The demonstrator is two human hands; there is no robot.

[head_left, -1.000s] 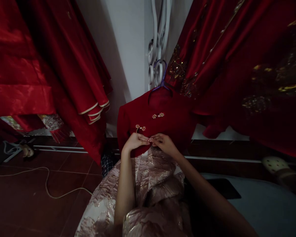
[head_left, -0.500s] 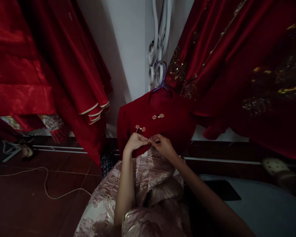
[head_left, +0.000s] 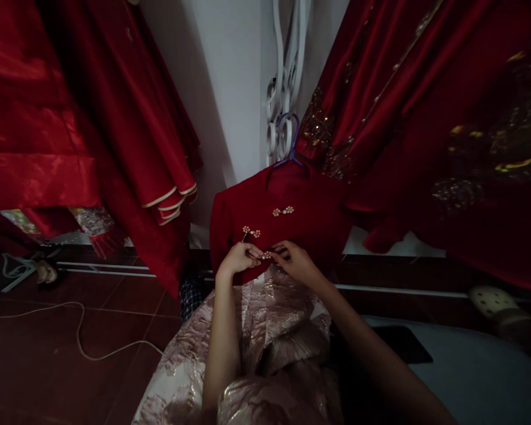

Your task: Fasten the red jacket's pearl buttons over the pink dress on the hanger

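Head view: the left hand (head_left: 242, 258) and the right hand (head_left: 294, 261), fingers partly curled, touch opposite ends of a jeweled clasp (head_left: 266, 255) near the hem of a red jacket (head_left: 310, 224); whether either has closed on it, I cannot tell. The jacket hangs on a purple hanger (head_left: 292, 154), beyond pink brocade fabric (head_left: 285, 336).

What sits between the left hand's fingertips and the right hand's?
In the head view, a small beaded clasp lies between the left hand and right hand, over the red jacket.
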